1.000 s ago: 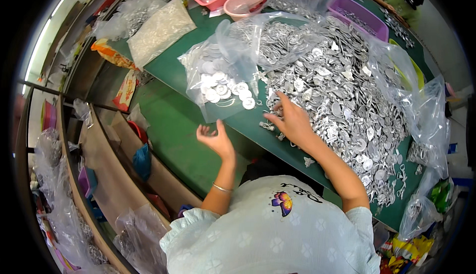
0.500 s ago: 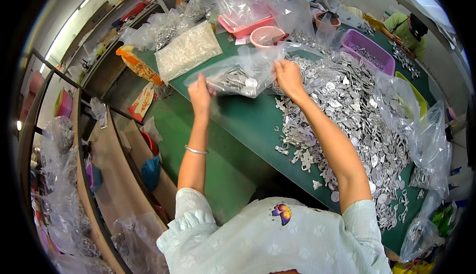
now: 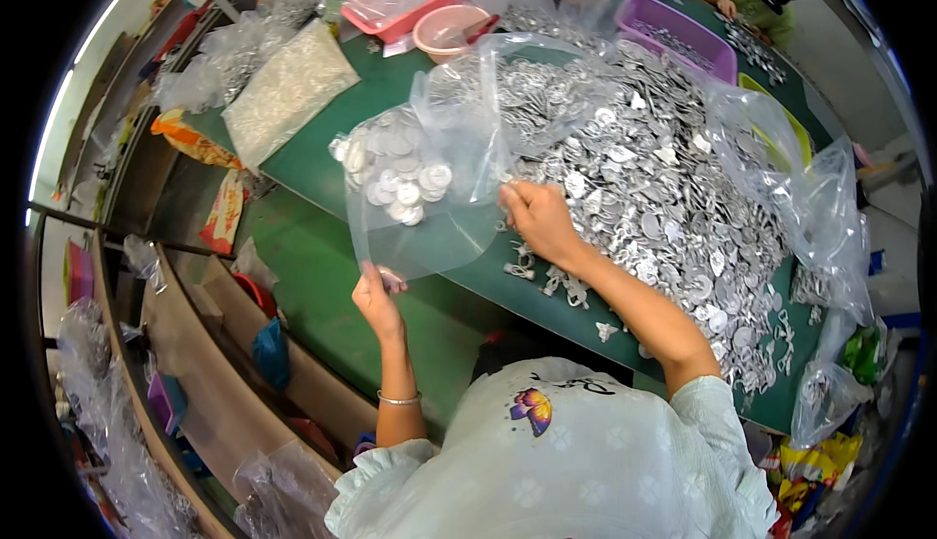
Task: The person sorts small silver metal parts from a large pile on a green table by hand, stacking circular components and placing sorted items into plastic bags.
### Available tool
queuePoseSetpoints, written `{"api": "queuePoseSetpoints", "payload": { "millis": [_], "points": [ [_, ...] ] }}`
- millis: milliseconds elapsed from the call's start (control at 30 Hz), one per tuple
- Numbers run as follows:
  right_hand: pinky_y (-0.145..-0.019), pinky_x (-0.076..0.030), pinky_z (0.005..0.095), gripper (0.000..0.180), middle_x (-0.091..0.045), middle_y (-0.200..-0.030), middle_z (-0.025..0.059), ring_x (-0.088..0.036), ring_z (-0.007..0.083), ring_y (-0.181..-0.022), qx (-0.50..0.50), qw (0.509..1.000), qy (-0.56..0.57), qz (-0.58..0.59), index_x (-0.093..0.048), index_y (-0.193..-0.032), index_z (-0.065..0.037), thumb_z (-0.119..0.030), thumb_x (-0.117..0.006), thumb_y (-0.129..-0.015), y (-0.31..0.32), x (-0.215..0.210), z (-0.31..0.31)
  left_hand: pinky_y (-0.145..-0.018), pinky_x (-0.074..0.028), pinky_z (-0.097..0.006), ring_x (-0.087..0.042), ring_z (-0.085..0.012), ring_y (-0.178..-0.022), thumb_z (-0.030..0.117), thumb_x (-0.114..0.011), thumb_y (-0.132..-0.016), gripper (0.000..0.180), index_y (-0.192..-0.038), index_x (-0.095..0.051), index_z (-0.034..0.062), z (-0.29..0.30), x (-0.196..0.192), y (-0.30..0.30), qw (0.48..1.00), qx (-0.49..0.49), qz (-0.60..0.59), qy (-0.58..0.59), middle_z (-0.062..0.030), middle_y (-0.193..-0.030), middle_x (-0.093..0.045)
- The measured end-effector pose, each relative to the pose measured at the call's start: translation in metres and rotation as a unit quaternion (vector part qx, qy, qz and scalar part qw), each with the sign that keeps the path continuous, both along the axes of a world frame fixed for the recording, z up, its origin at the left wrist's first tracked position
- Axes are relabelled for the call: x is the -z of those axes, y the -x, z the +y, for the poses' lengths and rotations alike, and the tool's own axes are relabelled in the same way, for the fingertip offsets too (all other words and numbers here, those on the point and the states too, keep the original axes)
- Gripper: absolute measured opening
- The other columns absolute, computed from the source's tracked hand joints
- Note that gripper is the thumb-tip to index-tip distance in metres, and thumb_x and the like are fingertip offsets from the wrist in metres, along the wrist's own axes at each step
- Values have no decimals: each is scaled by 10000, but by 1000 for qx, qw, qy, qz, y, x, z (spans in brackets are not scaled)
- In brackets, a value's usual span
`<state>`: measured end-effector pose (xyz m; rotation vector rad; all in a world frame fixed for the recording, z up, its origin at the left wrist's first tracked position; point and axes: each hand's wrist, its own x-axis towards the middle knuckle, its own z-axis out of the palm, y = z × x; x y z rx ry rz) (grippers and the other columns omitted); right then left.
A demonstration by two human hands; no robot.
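A clear plastic bag [image 3: 420,241] is stretched between my hands over the table's near edge. Round, flat silver metal pieces [image 3: 405,173] lie bunched in its far left part. My left hand [image 3: 379,295], a bracelet on its wrist, pinches the bag's near left corner. My right hand [image 3: 540,219] is closed on the bag's right edge, fingers pinched together. Just beyond and to the right of that hand spreads a large heap of silver metal pieces [image 3: 649,217] in mixed shapes. Part of the heap shows through the plastic.
On the green table [image 3: 312,163] are a filled flat bag [image 3: 293,90], a pink bowl [image 3: 441,34], a red-pink tray [image 3: 405,14] and a purple bin [image 3: 717,51]. Another person [image 3: 756,2] works at the far right. Shelves [image 3: 215,344] run along the left.
The bag has been lowered, tilted and spread wider, and the discs inside now lie at its far left. Both my hands have come nearer to me; the view has shifted rightward.
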<state>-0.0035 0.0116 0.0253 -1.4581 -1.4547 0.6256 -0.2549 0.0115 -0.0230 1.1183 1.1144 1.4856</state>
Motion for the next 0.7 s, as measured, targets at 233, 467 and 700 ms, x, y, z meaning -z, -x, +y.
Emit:
{"api": "queuePoseSetpoints", "payload": {
  "millis": [233,467,700],
  "points": [
    [-689,-442,392,90,-614,-785,123,-562,310,-776,15,987,13,-159,-614,-812,-32,-115,-604,-780,-56,-2,-69,-478,-353,-225,-459,-105,-507,221,-423,-929,382,-637,-508,-9,-50,5,-50,999,33,21,18,-54,-562,-490],
    [-766,-350,384,227,-553,-907,95,-479,273,-878,175,894,22,-412,-605,-884,-37,-209,-664,-747,-89,22,-76,-605,-463,-263,-576,-173,-692,22,-611,-773,231,-999,-560,15,-71,-23,-139,937,274,192,-95,-92,-814,-590],
    [-797,-338,400,338,-558,-1067,99,-483,266,-971,117,901,-7,-418,-553,-1056,-18,-218,-612,-789,-89,31,-72,-975,-279,-528,-414,-320,-1141,107,-645,-738,413,-1133,-523,93,-32,-9,-195,796,236,489,-268,-81,-1265,-429]
  ]
}}
